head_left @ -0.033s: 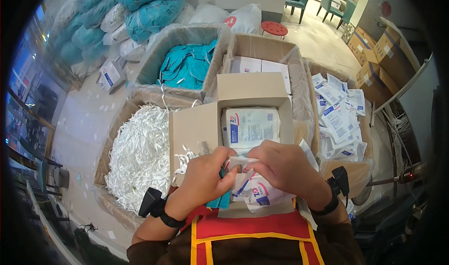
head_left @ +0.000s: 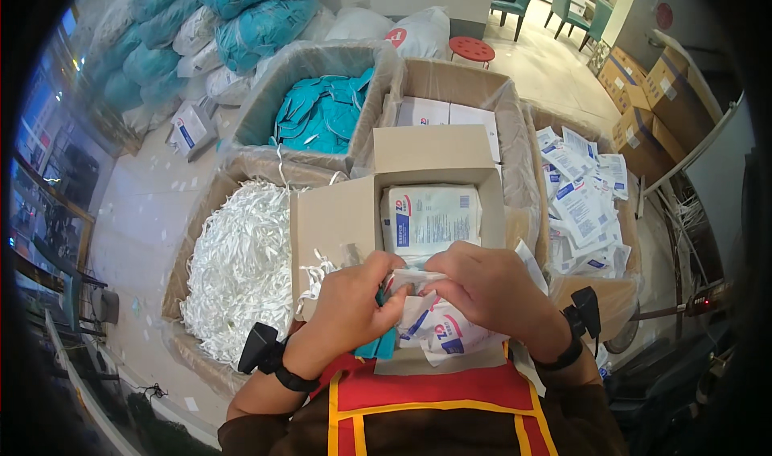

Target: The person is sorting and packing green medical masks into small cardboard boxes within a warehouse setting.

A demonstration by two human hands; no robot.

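Close in front of me, my left hand (head_left: 360, 295) and my right hand (head_left: 492, 289) are both closed in a pinch. Between them they grip the top edge of a white printed plastic packet (head_left: 414, 281). Under my left hand, teal flat pieces (head_left: 378, 347) stick out; I cannot tell whether that hand also holds them. More white packets (head_left: 452, 335) lie just below my right hand. Beyond my fingers stands an open cardboard box (head_left: 434, 148), its flaps spread. Inside it, filled white packets (head_left: 434, 217) with blue and red print lie flat.
Left is a large carton of white straps (head_left: 237, 275). Behind it, a lined carton holds teal pieces (head_left: 322, 110). Another carton (head_left: 503, 94) holds white boxes. Loose packets (head_left: 587, 195) fill a carton at right. Stuffed bags (head_left: 257, 34), a red stool (head_left: 472, 50) and stacked cartons (head_left: 643, 126) stand farther back.
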